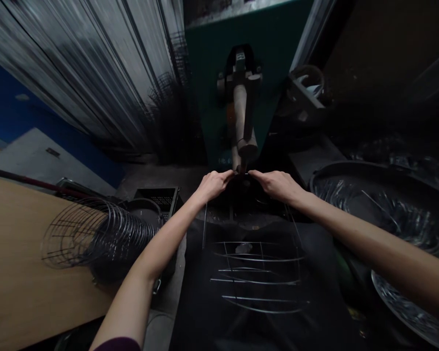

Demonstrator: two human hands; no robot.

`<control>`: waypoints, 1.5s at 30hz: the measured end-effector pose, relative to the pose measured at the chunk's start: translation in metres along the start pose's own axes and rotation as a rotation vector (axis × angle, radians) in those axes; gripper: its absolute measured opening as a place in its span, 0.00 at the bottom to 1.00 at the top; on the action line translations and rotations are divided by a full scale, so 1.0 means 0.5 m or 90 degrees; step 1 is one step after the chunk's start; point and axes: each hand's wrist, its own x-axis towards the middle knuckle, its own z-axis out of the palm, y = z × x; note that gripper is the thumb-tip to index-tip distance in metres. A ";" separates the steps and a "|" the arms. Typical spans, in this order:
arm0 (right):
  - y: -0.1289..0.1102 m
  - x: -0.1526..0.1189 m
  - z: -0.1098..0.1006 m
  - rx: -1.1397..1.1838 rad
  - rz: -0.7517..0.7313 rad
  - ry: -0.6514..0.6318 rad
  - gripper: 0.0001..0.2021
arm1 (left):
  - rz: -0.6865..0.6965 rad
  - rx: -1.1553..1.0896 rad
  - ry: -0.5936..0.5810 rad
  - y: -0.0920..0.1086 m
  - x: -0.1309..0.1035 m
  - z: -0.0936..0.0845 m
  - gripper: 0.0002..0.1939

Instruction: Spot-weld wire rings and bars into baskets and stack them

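Observation:
Both arms reach forward to the tip of a green machine (201,63) with a pale cylindrical arm (240,109). On the left of the tip, my left hand (215,185) is closed, fingers pinched on a thin metal wire. My right hand (276,184) pinches the same side of the work from the right, a short bright bit of wire showing at its fingertips. Below the hands hangs a wire frame (259,258) with several curved cross wires, in front of a dark apron (201,312). The exact contact at the machine tip is too dark to make out.
At the left, a stack of round wire racks (106,229) stands by a wooden board (10,258) and a black crate (159,195). To the right are a large round pan (351,168) of metal wire pieces and a lower bowl (406,312) of small metal parts.

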 end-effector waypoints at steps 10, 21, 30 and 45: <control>0.000 0.000 -0.001 0.032 0.032 0.010 0.16 | -0.019 -0.039 -0.005 0.004 -0.001 0.002 0.19; 0.023 -0.002 0.011 0.099 0.046 0.030 0.15 | -0.011 -0.089 -0.012 0.000 0.008 0.010 0.19; 0.026 -0.017 0.012 0.127 0.087 0.019 0.16 | -0.004 -0.083 0.019 -0.008 0.004 0.018 0.17; 0.029 -0.021 -0.009 0.295 0.033 -0.004 0.17 | -0.014 -0.134 0.039 -0.024 -0.004 0.007 0.18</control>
